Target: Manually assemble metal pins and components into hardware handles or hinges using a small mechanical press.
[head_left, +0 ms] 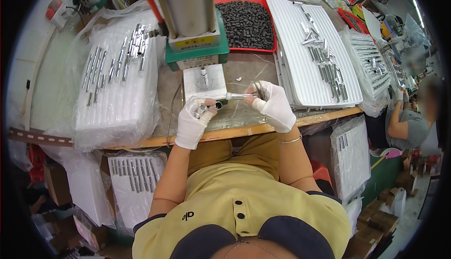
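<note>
My left hand point(191, 123), in a white fingerless glove, is closed around short chrome tubes point(203, 110), their open ends facing right. My right hand point(275, 106), gloved the same way, pinches a longer chrome tube point(240, 96) lying level, its left end beside the metal block's corner. Thin grey metal pieces point(259, 90) also show between the right fingers; I cannot make out their kind. Just beyond both hands sits the square metal block point(218, 88) with a small upright pin point(203, 72), beneath a green-based press point(197, 57).
A red tray point(275, 38) of small black sleeves stands behind the press. White ridged foam sheets point(324, 92) with chrome tubes lie at right, and a plastic-wrapped foam stack point(117, 111) with tubes at left. The wooden table edge point(253, 128) runs below my hands. Another person point(408, 125) works far right.
</note>
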A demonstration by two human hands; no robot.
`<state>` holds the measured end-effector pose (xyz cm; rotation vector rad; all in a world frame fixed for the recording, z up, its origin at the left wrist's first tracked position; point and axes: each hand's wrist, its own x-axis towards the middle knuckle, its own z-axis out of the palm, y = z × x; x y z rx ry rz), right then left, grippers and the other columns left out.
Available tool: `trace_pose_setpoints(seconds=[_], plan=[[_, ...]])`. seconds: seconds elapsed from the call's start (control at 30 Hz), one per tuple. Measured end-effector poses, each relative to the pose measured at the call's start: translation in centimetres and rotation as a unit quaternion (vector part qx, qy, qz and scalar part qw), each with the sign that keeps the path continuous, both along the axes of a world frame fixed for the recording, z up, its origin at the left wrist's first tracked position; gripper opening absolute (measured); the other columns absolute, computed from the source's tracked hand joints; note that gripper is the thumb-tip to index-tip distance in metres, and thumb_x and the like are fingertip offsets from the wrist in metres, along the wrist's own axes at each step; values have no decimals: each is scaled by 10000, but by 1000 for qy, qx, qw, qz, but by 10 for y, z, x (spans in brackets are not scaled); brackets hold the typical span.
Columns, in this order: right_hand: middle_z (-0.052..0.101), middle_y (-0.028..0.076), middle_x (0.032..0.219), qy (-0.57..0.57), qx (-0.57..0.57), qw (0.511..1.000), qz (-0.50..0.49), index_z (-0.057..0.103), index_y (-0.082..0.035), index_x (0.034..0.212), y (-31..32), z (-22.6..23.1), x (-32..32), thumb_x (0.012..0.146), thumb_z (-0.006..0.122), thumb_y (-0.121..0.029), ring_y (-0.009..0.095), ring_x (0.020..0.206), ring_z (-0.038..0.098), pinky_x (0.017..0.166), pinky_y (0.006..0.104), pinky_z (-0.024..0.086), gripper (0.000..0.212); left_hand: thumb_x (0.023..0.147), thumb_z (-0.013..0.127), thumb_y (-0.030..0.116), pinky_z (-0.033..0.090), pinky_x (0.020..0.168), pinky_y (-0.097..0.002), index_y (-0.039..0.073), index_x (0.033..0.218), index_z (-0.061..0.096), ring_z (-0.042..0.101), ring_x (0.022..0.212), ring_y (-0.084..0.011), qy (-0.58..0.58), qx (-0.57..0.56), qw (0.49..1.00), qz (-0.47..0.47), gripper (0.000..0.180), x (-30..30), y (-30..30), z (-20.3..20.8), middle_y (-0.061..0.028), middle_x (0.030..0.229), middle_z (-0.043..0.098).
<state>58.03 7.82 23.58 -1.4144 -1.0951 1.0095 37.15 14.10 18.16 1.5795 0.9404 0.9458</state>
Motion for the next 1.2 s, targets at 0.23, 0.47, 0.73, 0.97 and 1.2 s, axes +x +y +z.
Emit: trace_pose_setpoints(seconds=[0.23, 0.47, 0.73, 0.97, 1.2], plan=[[547, 22, 650, -171, 15, 984, 49, 642, 2, 848, 7, 10, -16, 737, 713, -74, 69, 570, 446, 532, 233, 388, 153, 738, 715, 11, 427, 646, -233, 46, 881, 647, 512, 707, -102, 13, 72, 997, 6, 162, -8, -6, 1, -24, 858, 573], [539, 4, 633, -346, 31, 932, 100, 621, 14, 832, 9, 24, -28, 683, 741, -42, 48, 584, 453, 536, 212, 400, 199, 717, 746, 13, 410, 607, -235, 55, 853, 653, 467, 659, -94, 23, 116, 993, 9, 170, -2, -10, -8, -7, 777, 534], [616, -20, 703, -25, 24, 999, 8, 660, -18, 879, 9, -39, -49, 721, 767, -122, 30, 583, 469, 534, 219, 419, 218, 681, 783, 35, 408, 611, -224, 55, 893, 637, 458, 657, -87, 3, 89, 996, 27, 258, 10, -2, -18, 8, 750, 521], [635, 51, 707, -194, 25, 979, -58, 661, -13, 865, 71, -41, -36, 711, 755, -126, 73, 584, 520, 562, 242, 448, 213, 705, 776, 201, 472, 693, -289, 35, 981, 629, 595, 730, -201, 87, 131, 980, 118, 354, 9, 83, -21, -79, 836, 643], [654, 139, 745, -195, -67, 978, -17, 663, -11, 822, 109, -47, -56, 724, 737, -269, 255, 674, 626, 662, 324, 487, 286, 784, 684, 148, 456, 782, -298, 38, 1006, 610, 605, 823, -223, 55, 103, 980, 159, 258, -21, 94, -40, -118, 908, 640]])
